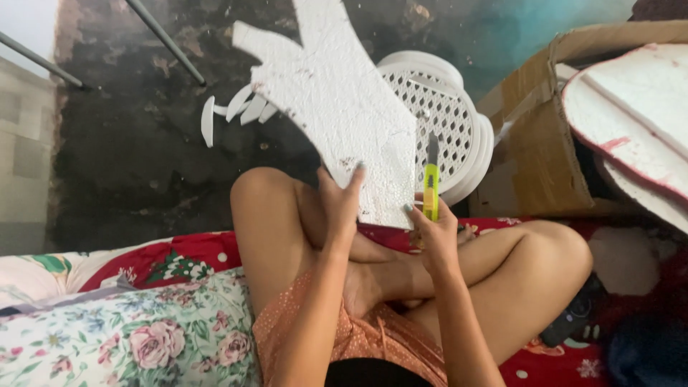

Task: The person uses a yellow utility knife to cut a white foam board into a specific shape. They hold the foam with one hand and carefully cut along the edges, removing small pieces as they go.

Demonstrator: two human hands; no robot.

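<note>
Left hand (341,197) grips the mostly shaped foam cutout (337,100); right hand (433,229) pinches the knife (431,188) at its 4 o'clock edge, trimming unfinished.

The foam cut-out (337,100) stands between the knees, a stool (451,115) behind it, a cardboard box (537,143) right, a pillow (143,337) left.

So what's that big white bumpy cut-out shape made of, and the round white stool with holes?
The white bumpy cut-out shape looks like foam board: matte, grainy, crumbly edges. The round white lattice stool seems moulded plastic, smooth and slightly glossy.
</note>
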